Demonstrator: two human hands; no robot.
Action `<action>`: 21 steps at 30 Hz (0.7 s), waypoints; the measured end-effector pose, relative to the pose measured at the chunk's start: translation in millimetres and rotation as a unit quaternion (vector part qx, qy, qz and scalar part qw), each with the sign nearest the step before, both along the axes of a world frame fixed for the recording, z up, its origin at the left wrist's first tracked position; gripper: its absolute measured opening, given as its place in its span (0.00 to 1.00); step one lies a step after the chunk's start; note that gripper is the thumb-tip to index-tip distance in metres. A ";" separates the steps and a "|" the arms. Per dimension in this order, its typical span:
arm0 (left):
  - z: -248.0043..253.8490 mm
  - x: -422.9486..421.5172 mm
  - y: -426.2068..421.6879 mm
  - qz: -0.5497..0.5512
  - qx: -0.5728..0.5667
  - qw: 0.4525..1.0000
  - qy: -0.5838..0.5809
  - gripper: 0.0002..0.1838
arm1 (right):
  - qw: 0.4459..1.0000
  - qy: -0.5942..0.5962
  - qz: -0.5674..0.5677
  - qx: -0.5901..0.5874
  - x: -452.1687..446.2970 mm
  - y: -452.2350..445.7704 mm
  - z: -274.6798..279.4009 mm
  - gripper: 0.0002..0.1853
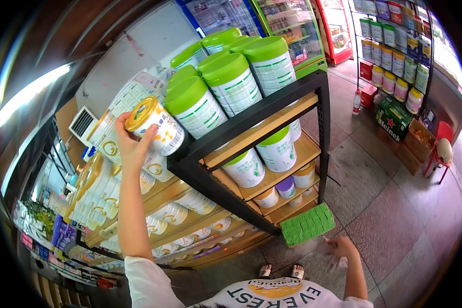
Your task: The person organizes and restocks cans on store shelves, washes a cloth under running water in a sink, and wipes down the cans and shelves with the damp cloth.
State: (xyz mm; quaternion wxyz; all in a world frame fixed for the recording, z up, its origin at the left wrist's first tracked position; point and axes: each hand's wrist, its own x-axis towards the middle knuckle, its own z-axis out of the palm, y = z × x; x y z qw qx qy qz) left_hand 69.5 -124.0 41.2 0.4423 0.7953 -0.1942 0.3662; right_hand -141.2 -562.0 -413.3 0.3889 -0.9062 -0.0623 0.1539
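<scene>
My left hand (135,141) is raised to the top of the shelf unit, with fingers and thumb wrapped round a white milk powder can (162,134) with a gold lid. The can tilts at the shelf's corner, beside a group of larger white cans with green lids (230,84). Low on the right, my right hand (342,248) has its fingers curled. Something pale and blurred shows at it, but I cannot tell what it is. Just beyond those fingers is a green block with a grid pattern (308,224), by the foot of the shelf unit; whether they touch is unclear.
The black-framed shelf unit (251,117) holds more cans on its lower boards. Gold-lidded cans (90,179) line the left side. Across the tiled floor (382,215) stand a rack of cans (395,54), a green Heineken carton (392,119), a red stool (443,149) and glass-door fridges (287,28).
</scene>
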 end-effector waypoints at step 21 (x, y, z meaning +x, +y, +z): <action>48.8 -2.2 16.8 -0.087 0.215 0.961 0.150 0.37 | 0.994 0.020 -0.105 -0.006 -34.3 59.5 29.9 0.19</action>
